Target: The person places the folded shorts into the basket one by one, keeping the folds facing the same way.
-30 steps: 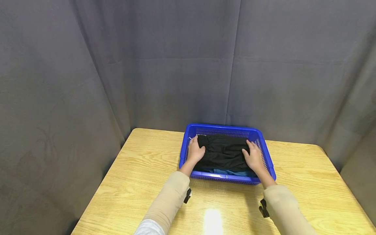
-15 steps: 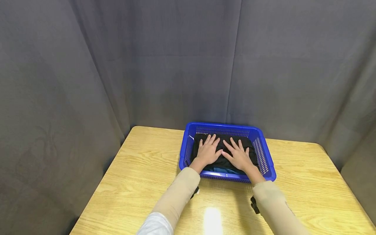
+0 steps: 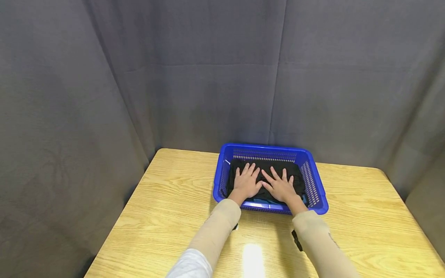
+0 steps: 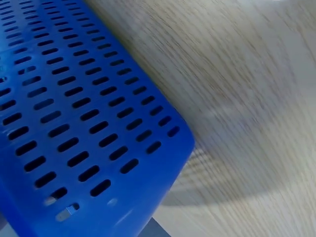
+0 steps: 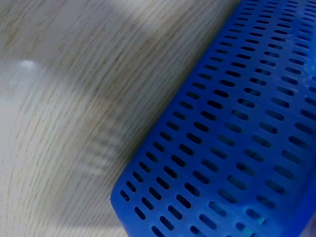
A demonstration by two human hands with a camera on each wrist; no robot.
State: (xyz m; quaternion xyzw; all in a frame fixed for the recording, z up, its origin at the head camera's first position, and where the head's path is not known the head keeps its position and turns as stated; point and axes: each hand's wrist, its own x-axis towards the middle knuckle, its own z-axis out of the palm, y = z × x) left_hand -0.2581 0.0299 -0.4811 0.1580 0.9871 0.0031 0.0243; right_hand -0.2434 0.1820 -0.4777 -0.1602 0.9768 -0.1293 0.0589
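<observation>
A blue plastic basket (image 3: pixel 270 146) with slotted walls stands on the table, and dark folded cloth (image 3: pixel 295 175) lies inside it. My left hand (image 3: pixel 245 183) rests flat on the black cloth, fingers spread and pointing away. Beside it the right hand (image 3: pixel 281 187) lies on the same cloth, also with straight, spread fingers; the two thumbs nearly meet. A strip of teal cloth (image 3: pixel 261 201) shows beneath the black at the basket's near side. Both wrist views show only the slotted outer wall of the basket (image 4: pixel 94 113) and the tabletop; the hands are outside those views.
The basket sits near the back edge of a light wood-grain table (image 3: pixel 167 200). Grey curtains (image 3: pixel 208 77) hang behind the table and along both sides. A bright light reflection lies on the tabletop in front of the basket.
Both hands have come inward from the two ends of the cloth to its middle, and their fingers have spread flat. Over the last half second they have hardly moved.
</observation>
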